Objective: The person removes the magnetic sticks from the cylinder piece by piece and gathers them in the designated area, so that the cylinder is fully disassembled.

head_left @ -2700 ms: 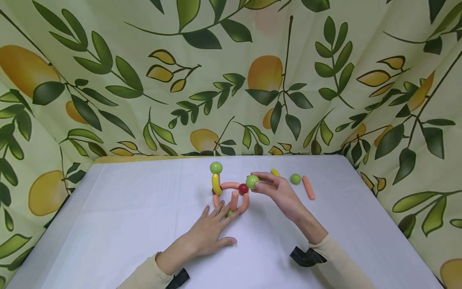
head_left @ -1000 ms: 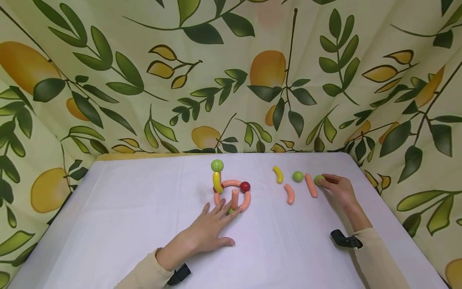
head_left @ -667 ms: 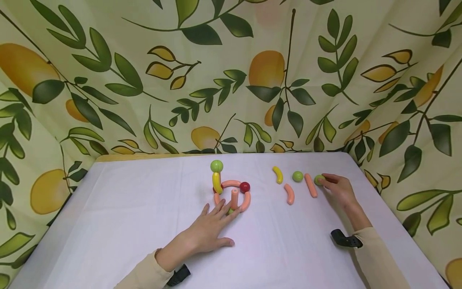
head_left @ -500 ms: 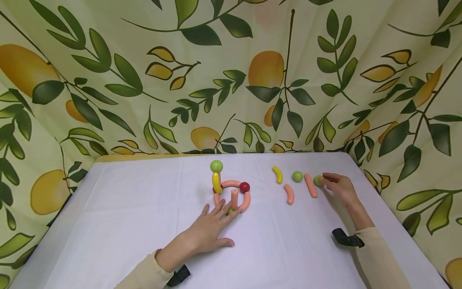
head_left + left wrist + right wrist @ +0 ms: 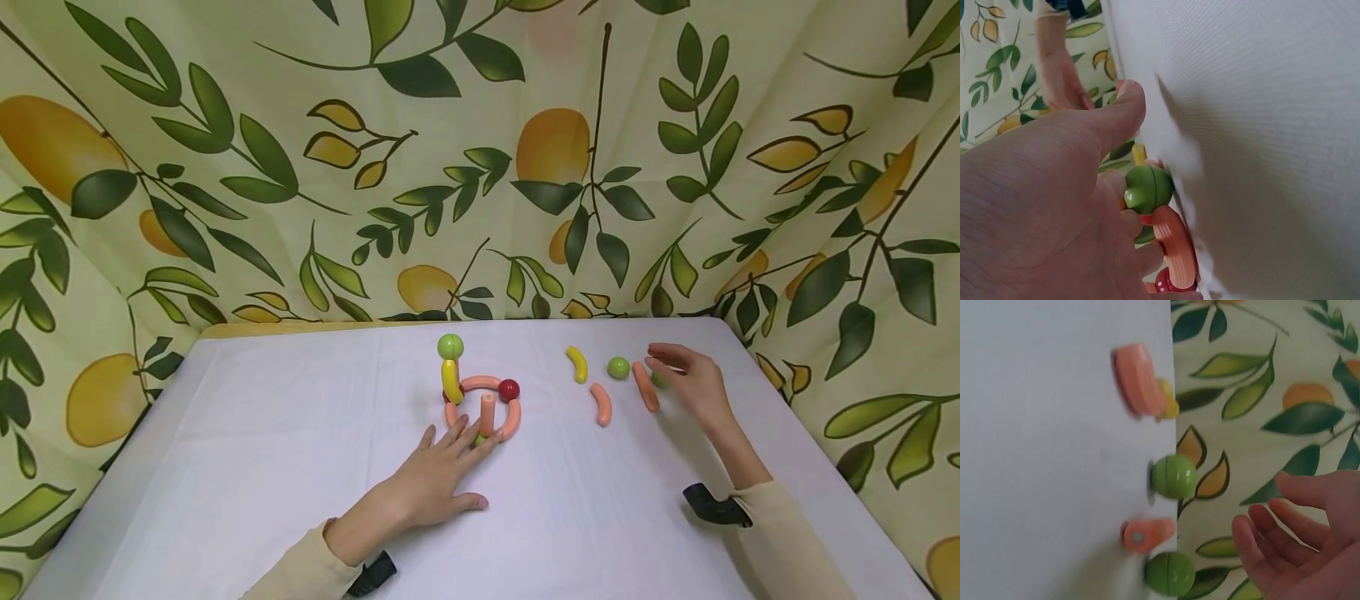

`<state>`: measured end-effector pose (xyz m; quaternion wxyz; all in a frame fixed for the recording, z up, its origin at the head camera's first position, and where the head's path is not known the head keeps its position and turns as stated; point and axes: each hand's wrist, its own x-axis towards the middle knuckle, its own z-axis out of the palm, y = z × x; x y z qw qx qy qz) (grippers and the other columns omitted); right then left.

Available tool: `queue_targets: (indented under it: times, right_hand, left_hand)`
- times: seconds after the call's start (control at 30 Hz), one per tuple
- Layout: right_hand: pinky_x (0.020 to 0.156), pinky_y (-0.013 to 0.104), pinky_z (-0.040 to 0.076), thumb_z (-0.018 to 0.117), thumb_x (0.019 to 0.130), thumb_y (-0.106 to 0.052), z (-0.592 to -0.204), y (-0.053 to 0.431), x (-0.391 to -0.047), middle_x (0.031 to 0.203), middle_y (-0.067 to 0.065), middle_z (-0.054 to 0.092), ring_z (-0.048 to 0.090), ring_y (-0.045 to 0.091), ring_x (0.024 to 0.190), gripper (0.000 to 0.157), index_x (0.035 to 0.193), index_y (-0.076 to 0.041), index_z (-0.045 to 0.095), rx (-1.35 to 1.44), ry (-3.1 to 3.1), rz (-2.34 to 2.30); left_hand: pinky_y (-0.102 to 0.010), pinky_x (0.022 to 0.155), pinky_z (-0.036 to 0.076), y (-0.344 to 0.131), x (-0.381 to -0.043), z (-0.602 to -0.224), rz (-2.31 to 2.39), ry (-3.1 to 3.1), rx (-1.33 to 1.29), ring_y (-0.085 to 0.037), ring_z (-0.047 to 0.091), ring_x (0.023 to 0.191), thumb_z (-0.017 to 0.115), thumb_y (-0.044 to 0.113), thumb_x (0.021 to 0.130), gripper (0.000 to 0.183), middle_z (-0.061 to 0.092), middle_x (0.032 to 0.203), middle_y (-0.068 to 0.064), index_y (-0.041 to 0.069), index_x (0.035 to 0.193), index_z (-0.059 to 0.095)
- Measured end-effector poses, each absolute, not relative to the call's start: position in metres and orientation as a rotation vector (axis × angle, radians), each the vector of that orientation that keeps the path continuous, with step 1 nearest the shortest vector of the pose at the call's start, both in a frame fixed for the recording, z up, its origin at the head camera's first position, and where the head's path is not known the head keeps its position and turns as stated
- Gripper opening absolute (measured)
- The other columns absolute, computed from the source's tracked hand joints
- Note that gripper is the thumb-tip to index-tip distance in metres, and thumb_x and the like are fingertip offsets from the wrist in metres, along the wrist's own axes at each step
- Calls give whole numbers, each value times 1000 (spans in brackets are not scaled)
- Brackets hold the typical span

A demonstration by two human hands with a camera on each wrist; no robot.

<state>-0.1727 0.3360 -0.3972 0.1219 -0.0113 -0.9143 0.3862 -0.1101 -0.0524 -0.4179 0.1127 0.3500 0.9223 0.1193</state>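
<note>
My left grip [image 5: 435, 483]: spread, fingers against the pink-and-red ring [image 5: 513, 419] | my right grip [image 5: 692, 387]: loosely spread, above green ball [image 5: 1170, 574] and pink stick [image 5: 646, 387]

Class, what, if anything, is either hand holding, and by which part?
Nothing: the right hand is empty, and the left hand merely rests, outstretched, against the near side of the stick-and-ball ring.
</note>
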Motion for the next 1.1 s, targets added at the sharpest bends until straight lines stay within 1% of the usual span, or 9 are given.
queue_targets:
  times: [0.03, 0.17, 0.33, 0.4, 0.57, 0.6, 0.7, 0.93, 1.1]
  right_hand:
    - [89, 28, 53, 63, 97, -21, -396, 330, -172, 119, 24, 65, 60, 36, 110, 38, 125, 6, 61, 1, -2671, 1108]
    - [84, 20, 53, 67, 94, -11, -393, 305, -167, 115, 21, 68, 64, 34, 104, 33, 122, 4, 63, 143, -2671, 1096]
    - [85, 43, 55, 70, 91, -9, -396, 275, -164, 112, 20, 69, 67, 32, 101, 31, 119, 5, 65, 303, -2665, 1176]
    - [90, 46, 52, 70, 91, -10, -398, 265, -164, 110, 19, 70, 69, 32, 98, 32, 119, 4, 66, 352, -2667, 1216]
    - [88, 36, 54, 72, 89, -11, -405, 244, -162, 110, 16, 71, 71, 26, 94, 32, 117, 2, 67, 447, -2660, 1325]
    - [82, 34, 57, 72, 89, -10, -407, 239, -162, 111, 15, 71, 70, 25, 95, 32, 118, 2, 67, 471, -2662, 1347]
    - [84, 28, 56, 73, 88, -10, -412, 226, -162, 113, 13, 71, 70, 22, 97, 35, 120, 2, 67, 538, -2660, 1413]
    - [86, 29, 55, 75, 86, -8, -407, 196, -160, 117, 15, 69, 68, 26, 103, 40, 123, 2, 65, 723, -2613, 1580]
    - [89, 33, 55, 75, 87, -16, -400, 179, -160, 114, 12, 70, 68, 25, 103, 42, 124, 1, 64, 808, -2617, 1624]
  left_hand:
    - [-63, 112, 21, -53, -110, -418, 350, 2706, 1026, -30, 18, 149, 63, 53, 90, 84, 22, 162, -9, 26, 158, 21]
    - [-63, 112, 22, -53, -109, -419, 344, 2712, 1034, -30, 18, 148, 63, 53, 89, 85, 21, 162, -9, 26, 158, 21]
    - [-63, 112, 21, -53, -109, -419, 350, 2708, 1026, -30, 17, 149, 63, 54, 89, 85, 21, 162, -9, 26, 158, 21]
    - [-63, 113, 20, -53, -109, -419, 351, 2705, 1018, -30, 17, 149, 63, 54, 89, 85, 21, 162, -9, 25, 158, 21]
    - [-64, 113, 20, -52, -109, -419, 348, 2703, 1015, -31, 17, 149, 65, 54, 87, 88, 22, 161, -9, 25, 158, 20]
    - [-64, 112, 20, -52, -109, -419, 343, 2704, 1017, -31, 17, 149, 67, 54, 87, 90, 23, 161, -9, 25, 158, 20]
    - [-64, 112, 20, -52, -110, -419, 340, 2707, 1021, -31, 16, 149, 70, 54, 84, 93, 22, 162, -8, 26, 158, 20]
    - [-64, 112, 21, -52, -112, -419, 356, 2702, 1048, -31, 16, 149, 72, 54, 82, 96, 21, 162, -9, 24, 158, 21]
    - [-63, 112, 22, -53, -111, -420, 373, 2697, 1026, -30, 15, 149, 72, 53, 82, 95, 22, 161, -8, 23, 157, 23]
